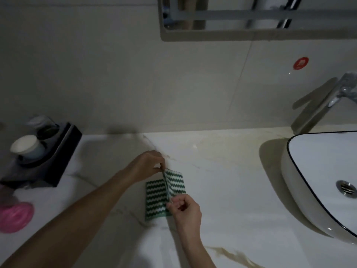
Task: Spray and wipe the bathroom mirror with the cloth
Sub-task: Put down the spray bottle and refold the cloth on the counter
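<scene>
A white marble countertop (222, 190) is seen below a tiled wall on which the lower edge of the mirror (251, 18) is mounted, and a white vessel sink (318, 171) with a chrome faucet (345, 89) is placed at the right of the countertop. At the left of the countertop a black tray (58, 161) with a white paper cup (27, 146) is set, and a pink round object (14, 217), blurred, is lying nearer than it. In the middle of the countertop the green and white zigzag cloth (156, 198) is lying, with its raised fold pinched at the far end by the left hand (146, 167) and at the near end by the right hand (185, 211).
</scene>
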`<action>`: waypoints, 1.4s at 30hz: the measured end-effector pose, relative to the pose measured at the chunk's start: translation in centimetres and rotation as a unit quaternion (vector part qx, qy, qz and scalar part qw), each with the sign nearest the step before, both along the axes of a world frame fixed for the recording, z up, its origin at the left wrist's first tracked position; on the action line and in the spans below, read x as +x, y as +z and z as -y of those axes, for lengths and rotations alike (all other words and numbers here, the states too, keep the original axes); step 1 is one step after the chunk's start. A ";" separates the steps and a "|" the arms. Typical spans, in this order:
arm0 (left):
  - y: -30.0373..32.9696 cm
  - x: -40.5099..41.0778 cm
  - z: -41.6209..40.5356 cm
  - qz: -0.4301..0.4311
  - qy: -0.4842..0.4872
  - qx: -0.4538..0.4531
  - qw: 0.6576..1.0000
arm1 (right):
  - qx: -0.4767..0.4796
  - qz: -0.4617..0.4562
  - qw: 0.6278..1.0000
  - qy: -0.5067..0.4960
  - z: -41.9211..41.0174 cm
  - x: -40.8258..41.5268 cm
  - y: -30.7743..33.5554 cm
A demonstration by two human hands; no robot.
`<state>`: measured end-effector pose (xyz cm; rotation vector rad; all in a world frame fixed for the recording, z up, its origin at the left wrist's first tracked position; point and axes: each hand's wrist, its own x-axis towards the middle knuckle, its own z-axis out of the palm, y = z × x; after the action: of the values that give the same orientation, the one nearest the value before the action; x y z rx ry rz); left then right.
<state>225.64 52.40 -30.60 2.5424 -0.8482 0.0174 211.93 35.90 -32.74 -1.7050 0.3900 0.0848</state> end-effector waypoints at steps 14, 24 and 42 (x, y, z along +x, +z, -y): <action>-7.0 -2.0 -4.6 -0.088 0.110 0.000 0.990 | -0.178 -0.034 0.982 0.046 -7.1 -0.5 -4.5; -7.6 -5.8 -5.0 -0.067 0.234 -0.050 0.969 | -0.203 -0.013 0.979 0.028 -3.5 0.1 -4.7; -6.9 -12.7 0.1 -0.220 0.382 -0.131 0.888 | -0.211 -0.088 0.972 0.060 2.7 1.5 -2.4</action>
<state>212.93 52.35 -37.48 2.3120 0.3312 -0.1775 213.48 33.17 -35.19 -2.1496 0.4594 0.2593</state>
